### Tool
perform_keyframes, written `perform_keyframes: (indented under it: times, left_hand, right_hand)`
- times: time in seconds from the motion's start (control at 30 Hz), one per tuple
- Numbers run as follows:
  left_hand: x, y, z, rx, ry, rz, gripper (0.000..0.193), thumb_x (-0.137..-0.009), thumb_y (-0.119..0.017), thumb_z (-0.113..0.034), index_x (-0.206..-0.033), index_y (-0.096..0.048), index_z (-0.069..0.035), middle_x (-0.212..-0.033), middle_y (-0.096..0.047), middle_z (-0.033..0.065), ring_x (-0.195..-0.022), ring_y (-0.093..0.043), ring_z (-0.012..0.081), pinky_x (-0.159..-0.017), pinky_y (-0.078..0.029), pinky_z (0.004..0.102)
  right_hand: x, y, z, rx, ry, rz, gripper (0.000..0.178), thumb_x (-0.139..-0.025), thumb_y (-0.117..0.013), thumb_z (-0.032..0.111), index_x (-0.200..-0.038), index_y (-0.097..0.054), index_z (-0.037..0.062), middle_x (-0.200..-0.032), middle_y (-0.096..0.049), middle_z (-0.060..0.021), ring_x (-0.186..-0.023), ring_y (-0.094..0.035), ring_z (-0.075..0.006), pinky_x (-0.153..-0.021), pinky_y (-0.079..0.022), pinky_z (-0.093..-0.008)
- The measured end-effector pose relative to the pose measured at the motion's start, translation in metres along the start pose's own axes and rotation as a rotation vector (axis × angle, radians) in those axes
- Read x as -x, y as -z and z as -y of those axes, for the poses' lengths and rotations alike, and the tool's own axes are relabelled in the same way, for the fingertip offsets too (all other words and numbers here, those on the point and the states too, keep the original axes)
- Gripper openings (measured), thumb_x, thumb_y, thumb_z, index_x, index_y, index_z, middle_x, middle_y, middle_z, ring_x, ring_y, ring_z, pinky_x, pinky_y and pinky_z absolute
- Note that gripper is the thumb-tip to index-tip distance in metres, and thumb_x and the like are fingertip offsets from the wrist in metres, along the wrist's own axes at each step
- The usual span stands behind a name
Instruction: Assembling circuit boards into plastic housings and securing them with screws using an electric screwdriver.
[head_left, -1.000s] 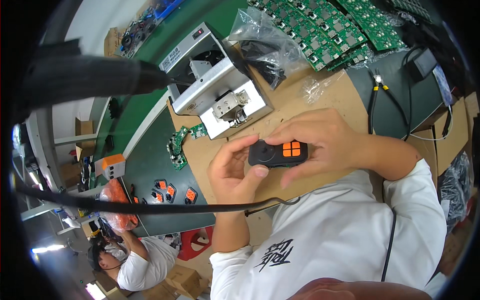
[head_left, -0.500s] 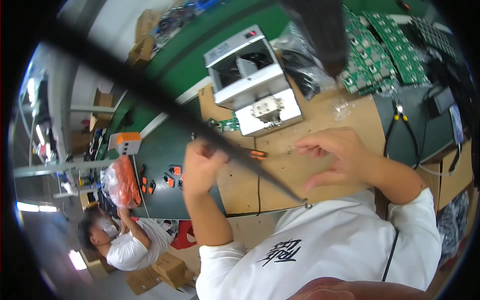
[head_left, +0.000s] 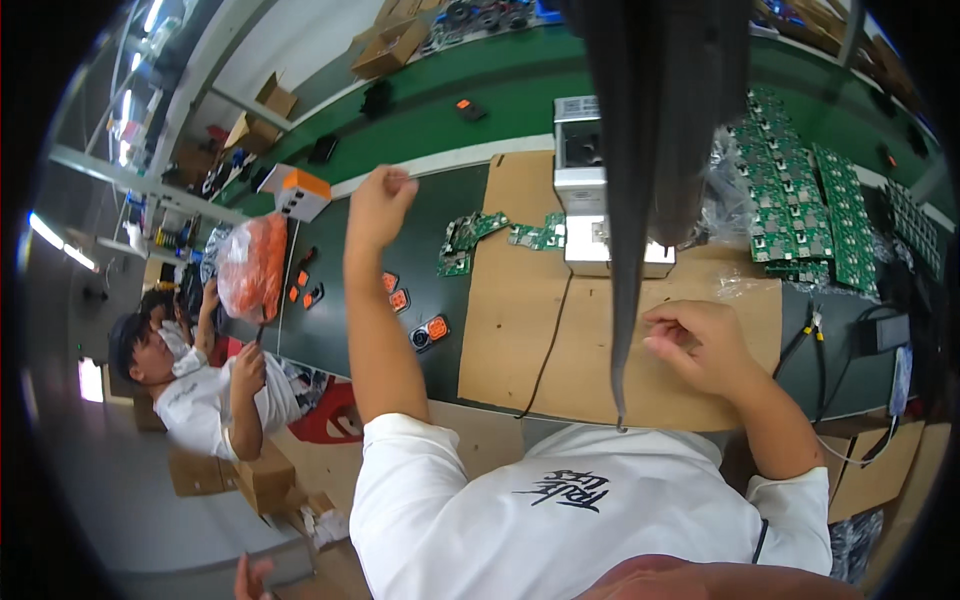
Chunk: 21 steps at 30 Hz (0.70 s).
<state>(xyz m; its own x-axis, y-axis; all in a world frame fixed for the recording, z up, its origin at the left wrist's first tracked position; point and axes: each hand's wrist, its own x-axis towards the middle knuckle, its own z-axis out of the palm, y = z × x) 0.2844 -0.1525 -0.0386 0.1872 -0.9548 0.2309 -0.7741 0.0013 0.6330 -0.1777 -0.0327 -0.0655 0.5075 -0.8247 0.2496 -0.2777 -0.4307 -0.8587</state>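
The hands are found well apart from each other. The left hand [head_left: 380, 212] is extended over the far left part of the counter [head_left: 335, 250], its fingers curled; whether anything is enclosed in it cannot be told. The right hand [head_left: 702, 345] is held over the near right part of the cardboard sheet [head_left: 505, 365], with thumb and fingers slightly parted.

A black-and-orange device [head_left: 470, 109] is noted on the green strip [head_left: 430, 122] at the far side, beyond and to the right of the left hand. Black-and-orange pieces [head_left: 429, 332] are laid on the counter beside the left forearm. Loose circuit boards [head_left: 460, 245] are seen at the sheet's left edge. A silver machine [head_left: 582, 178] is positioned on the far part of the sheet, partly hidden by a blurred dark bar [head_left: 632, 150]. Green board panels [head_left: 785, 205] are stacked at far right; yellow-and-black cutters [head_left: 795, 347] are placed nearer. At left, an orange bagged bundle [head_left: 258, 265] is observed near a seated co-worker [head_left: 205, 395].
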Motion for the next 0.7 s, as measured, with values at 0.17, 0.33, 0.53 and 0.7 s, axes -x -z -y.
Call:
perform_keyframes:
  times: [0.17, 0.33, 0.53, 0.7]
  left_hand:
    - [0.157, 0.038, -0.015, -0.236, 0.119, 0.468, 0.049, -0.063, -0.086, -0.017, -0.104, -0.063, -0.004, -0.100, -0.064, 0.0088, -0.095, -0.059, 0.0223, -0.084, -0.048, 0.0348]
    - [0.202, 0.009, -0.019, -0.195, 0.108, 0.137, 0.042, -0.064, -0.085, -0.008, -0.093, -0.054, -0.002, -0.089, -0.061, 0.0124, -0.080, -0.060, 0.0263, -0.074, -0.049, 0.0336]
    - [0.192, -0.027, -0.112, 0.034, -0.423, 0.392, 0.041, -0.067, -0.083, -0.016, -0.101, -0.062, -0.005, -0.098, -0.065, 0.0110, -0.091, -0.061, 0.0312, -0.079, -0.048, 0.0391]
    - [0.127, -0.052, -0.111, 0.201, -0.615, 0.288, 0.038, -0.070, -0.081, -0.021, -0.101, -0.066, -0.007, -0.103, -0.064, 0.0121, -0.100, -0.058, 0.0330, -0.087, -0.047, 0.0411]
  right_hand:
    - [0.002, -0.009, 0.006, -0.006, 0.035, -0.003, 0.022, -0.080, -0.076, 0.011, -0.099, -0.068, 0.0011, -0.080, -0.069, -0.0101, -0.069, -0.067, -0.0168, -0.063, -0.054, -0.0271]
    - [-0.001, -0.031, 0.010, -0.306, -0.291, 0.253, 0.023, -0.087, -0.072, 0.017, -0.101, -0.067, -0.0006, -0.085, -0.069, -0.0045, -0.073, -0.064, -0.0101, -0.067, -0.052, -0.0241]
    - [-0.021, -0.061, 0.016, -0.799, -0.480, 0.461, 0.047, -0.090, -0.070, 0.026, -0.126, -0.055, 0.0005, -0.111, -0.063, -0.0065, -0.090, -0.062, -0.0109, -0.077, -0.051, -0.0250]
    - [-0.030, -0.042, 0.016, -0.912, -0.643, 0.834, 0.046, -0.096, -0.062, 0.032, -0.129, -0.052, 0.0022, -0.107, -0.064, -0.0047, -0.080, -0.061, -0.0099, -0.069, -0.052, -0.0260]
